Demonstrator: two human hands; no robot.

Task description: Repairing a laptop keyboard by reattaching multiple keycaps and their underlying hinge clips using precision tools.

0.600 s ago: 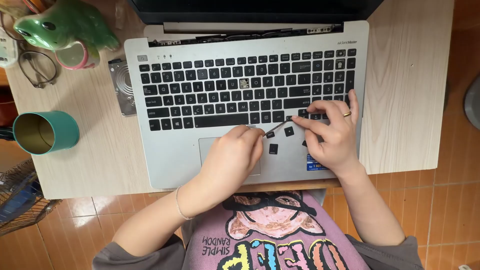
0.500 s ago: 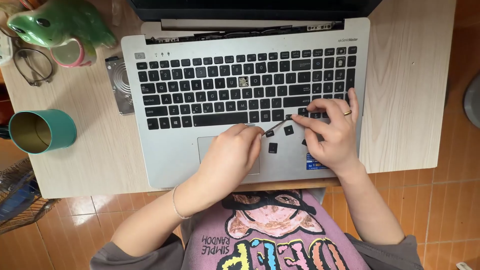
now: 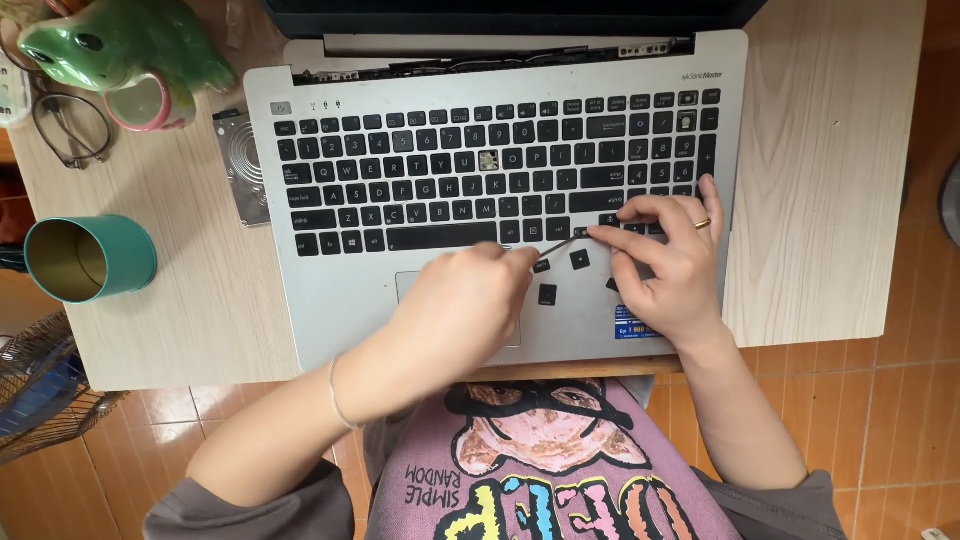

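From the head camera, looking straight down, a silver laptop [image 3: 500, 190] lies open on a pale wooden desk [image 3: 820, 200], and the work in hand appears to be prying key caps off its keyboard near the lower right. The left hand [image 3: 465, 310] is closed around a thin metal tool [image 3: 560, 243], whose tip sits at a key at the bottom row, just left of the right hand's fingertips. The right hand [image 3: 665, 265] lies flat-fingered on the keys there, pressing down and grasping nothing, a ring on one finger. Three loose key caps [image 3: 547, 294] lie on the palm rest between the two hands, and one key spot higher up shows bare. The next move, as I judge it, calls for a gentle lever under the cap's edge while the right fingers steady the neighbours. A teal cup [image 3: 90, 258], glasses [image 3: 70, 125] and a green frog figure [image 3: 120, 45] stand off to the left.
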